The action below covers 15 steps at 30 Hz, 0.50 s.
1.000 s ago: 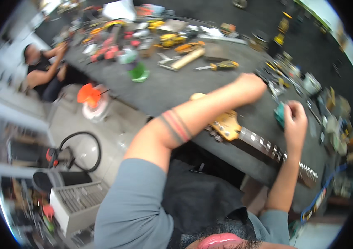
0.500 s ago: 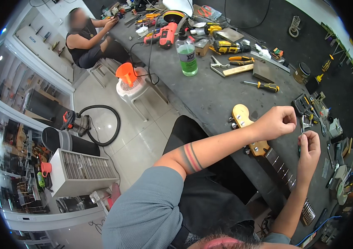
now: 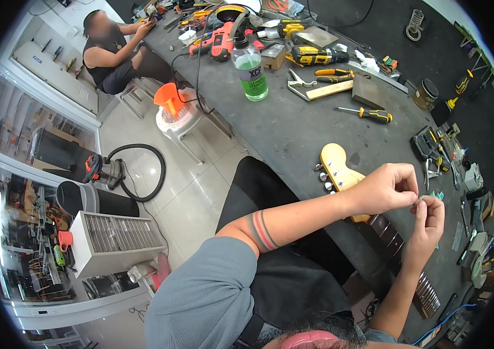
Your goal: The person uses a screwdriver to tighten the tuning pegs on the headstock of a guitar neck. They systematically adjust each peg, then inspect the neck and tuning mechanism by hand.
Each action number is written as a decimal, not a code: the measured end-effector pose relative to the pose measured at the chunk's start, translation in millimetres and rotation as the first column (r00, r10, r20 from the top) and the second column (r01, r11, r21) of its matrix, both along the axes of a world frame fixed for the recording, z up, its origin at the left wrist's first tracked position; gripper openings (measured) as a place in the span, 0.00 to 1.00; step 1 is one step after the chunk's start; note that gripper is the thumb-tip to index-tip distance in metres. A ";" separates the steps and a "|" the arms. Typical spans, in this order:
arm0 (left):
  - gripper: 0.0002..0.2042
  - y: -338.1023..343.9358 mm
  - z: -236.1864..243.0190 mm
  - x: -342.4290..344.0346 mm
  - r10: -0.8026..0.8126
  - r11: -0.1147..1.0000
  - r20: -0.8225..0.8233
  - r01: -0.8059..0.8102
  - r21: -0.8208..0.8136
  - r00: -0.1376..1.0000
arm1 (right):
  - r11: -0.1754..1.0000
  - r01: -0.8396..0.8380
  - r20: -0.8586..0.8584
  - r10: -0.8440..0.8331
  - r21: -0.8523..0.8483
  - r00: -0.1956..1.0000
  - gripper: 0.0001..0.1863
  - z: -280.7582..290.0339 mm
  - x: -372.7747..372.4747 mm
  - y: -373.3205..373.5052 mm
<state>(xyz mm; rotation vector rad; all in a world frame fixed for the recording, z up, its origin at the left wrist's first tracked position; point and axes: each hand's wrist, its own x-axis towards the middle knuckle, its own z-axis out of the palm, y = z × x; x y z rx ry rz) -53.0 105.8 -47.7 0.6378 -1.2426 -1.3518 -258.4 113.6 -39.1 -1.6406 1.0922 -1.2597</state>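
At right of centre in the frame, the left hand [image 3: 383,189] and the right hand [image 3: 428,216] meet fingertip to fingertip, both pinching a tiny pale part [image 3: 420,199] too small to identify. Just beneath them lies a guitar neck [image 3: 375,224], its light wooden headstock with metal tuners pointing up-left and its dark fretboard running down-right. It rests on the dark workbench [image 3: 293,139], with a yellow-handled screwdriver [image 3: 369,113] above and a green bottle [image 3: 249,68] further up-left.
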 end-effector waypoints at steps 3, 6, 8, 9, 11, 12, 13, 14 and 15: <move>0.04 -0.1 -0.3 -0.3 0.010 0.999 0.052 -0.008 -0.033 0.999 | 1.000 0.020 -0.031 -0.020 0.004 0.999 0.03 2.2 1.3 1.9; 0.04 1.2 -2.1 -1.1 0.007 0.999 0.038 -0.005 -0.037 0.999 | 1.000 0.028 -0.026 -0.028 -0.003 0.999 0.03 2.6 3.1 3.3; 0.04 3.0 1.4 -0.2 0.017 1.000 0.018 -0.017 -0.018 1.000 | 1.000 0.014 -0.006 -0.014 -0.006 1.000 0.03 1.4 0.9 3.8; 0.04 3.6 2.3 0.2 0.023 1.000 0.008 -0.023 -0.008 1.000 | 1.000 0.007 0.004 -0.007 -0.007 1.000 0.03 0.5 0.2 4.0; 0.03 3.4 0.8 -0.5 0.013 1.000 -0.022 -0.013 -0.008 1.000 | 1.000 0.012 -0.014 -0.012 -0.021 1.000 0.03 0.2 0.5 4.7; 0.03 3.4 -0.1 -0.1 0.009 1.000 -0.037 -0.009 -0.007 0.999 | 1.000 0.015 -0.022 -0.015 -0.027 1.000 0.03 -0.7 1.3 4.7; 0.03 3.4 -0.6 0.1 0.016 1.000 -0.012 -0.016 -0.027 1.000 | 1.000 0.018 -0.022 -0.018 -0.023 1.000 0.03 -1.3 1.3 4.9; 0.03 3.9 -1.0 1.0 0.024 0.999 0.013 -0.023 -0.047 1.000 | 1.000 0.021 -0.022 -0.021 -0.019 1.000 0.03 -2.1 1.4 5.2; 0.04 4.4 -1.6 1.3 0.032 0.997 0.038 -0.029 -0.067 0.999 | 1.000 0.024 -0.022 -0.024 -0.015 0.999 0.03 -2.8 1.4 5.7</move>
